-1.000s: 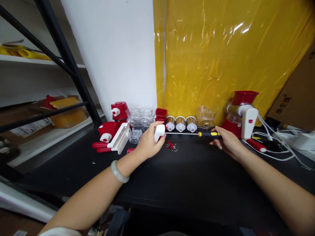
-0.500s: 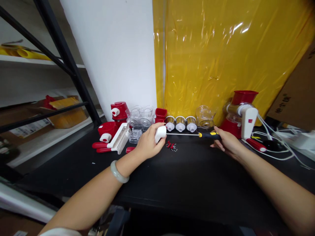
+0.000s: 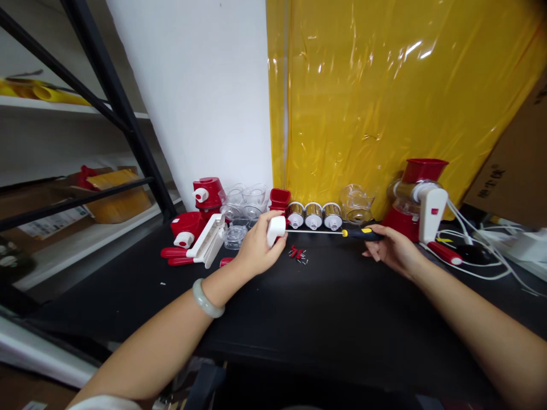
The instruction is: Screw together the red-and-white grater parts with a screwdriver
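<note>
Screwdriver (image 3: 354, 233) — thin, metal-shafted — is gripped by the right hand (image 3: 395, 246); left hand (image 3: 258, 247) clasps a rounded white piece (image 3: 277, 229).

You see glare streaking the yellow sheeting (image 3: 367, 114), a dim black tabletop (image 3: 325, 319), and wide-angle distortion slanting the shelving (image 3: 106, 80) at your left.

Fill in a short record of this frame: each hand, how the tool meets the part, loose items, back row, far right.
Left hand: gripping a white plastic piece
Right hand: on the black-and-yellow handle of a long-shafted screwdriver
Tool contact: shaft roughly level, reaching toward the white piece; tip not visible
Loose items: small red and metallic pieces on the black tabletop
Back row: three metal-and-white drums
Far right: upright red-and-white cranked device
</note>
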Tool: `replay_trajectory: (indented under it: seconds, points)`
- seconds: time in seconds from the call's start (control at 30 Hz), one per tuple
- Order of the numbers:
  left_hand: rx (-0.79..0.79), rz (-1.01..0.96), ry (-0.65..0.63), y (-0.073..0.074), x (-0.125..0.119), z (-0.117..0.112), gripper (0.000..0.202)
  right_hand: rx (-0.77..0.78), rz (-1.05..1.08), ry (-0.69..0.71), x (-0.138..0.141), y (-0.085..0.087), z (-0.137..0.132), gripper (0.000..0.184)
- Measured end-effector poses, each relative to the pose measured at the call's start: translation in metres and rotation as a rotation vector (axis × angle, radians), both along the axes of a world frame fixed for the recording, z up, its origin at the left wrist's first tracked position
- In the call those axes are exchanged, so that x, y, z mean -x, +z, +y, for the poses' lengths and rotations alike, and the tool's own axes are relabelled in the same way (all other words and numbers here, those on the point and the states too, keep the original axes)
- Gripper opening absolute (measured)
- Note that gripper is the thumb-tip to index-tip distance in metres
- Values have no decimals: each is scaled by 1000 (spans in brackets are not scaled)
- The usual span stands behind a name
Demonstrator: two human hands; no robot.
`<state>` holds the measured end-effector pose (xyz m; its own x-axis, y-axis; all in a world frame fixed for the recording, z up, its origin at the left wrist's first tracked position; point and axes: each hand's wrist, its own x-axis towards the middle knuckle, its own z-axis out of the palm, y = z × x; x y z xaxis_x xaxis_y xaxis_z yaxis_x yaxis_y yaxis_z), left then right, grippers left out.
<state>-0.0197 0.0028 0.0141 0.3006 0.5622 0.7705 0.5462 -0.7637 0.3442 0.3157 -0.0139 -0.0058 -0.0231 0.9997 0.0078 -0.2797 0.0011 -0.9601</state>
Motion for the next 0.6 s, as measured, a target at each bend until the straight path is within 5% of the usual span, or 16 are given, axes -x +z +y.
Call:
replay_trajectory:
  seconds: [0.6]
  points:
    - [-45,19,25,0,1,-1,49,13,-230,-121,6,-8,4,55]
